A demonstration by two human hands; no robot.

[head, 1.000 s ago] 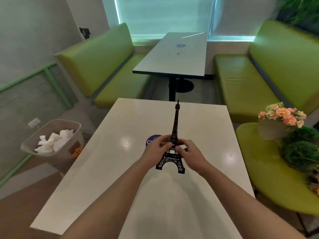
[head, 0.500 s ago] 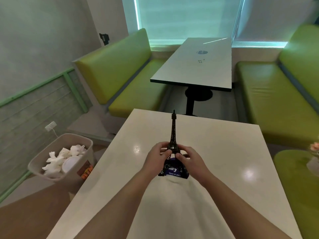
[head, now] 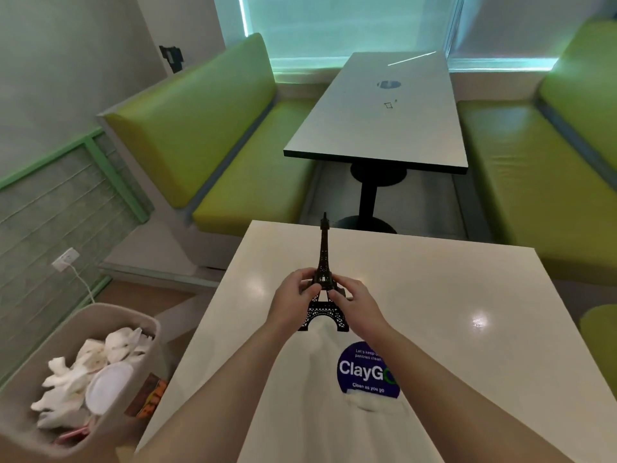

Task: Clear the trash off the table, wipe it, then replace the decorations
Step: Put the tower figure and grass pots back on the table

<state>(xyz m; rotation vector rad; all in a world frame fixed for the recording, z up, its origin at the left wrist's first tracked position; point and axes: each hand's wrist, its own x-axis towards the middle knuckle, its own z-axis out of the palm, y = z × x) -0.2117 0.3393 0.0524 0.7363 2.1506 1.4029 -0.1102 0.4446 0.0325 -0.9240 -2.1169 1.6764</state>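
Two green bench seats (head: 213,142) fill the back of the room, one each side of a long grey table (head: 384,128) on a black pedestal; the right-hand seat (head: 541,182) runs off the frame edge. Nearer, the white table (head: 467,329) takes up the lower middle, its near edge cut off at the bottom and partly covered by both forearms. To its left sits a beige waste bin (head: 66,349), only partly in frame, holding crumpled white tissues (head: 83,362) and a round white lid or plate; something pink near its bottom corner is too blurred to name. A round blue "ClayGo" sticker (head: 365,369) lies on the table, its right side hidden behind the right forearm and its lower edge smeared by a pale patch. Now the hands: the left hand (head: 293,295) and right hand (head: 354,302) meet at the table's middle, each grip pinching the waist of the small black Eiffel Tower model (head: 323,295). The tower stands upright, its four feet down at the tabletop; whether they actually touch, I cannot tell. Most fingertips are tucked behind the lattice. A white wall socket (head: 65,259) with a cord sits low on the left wall.
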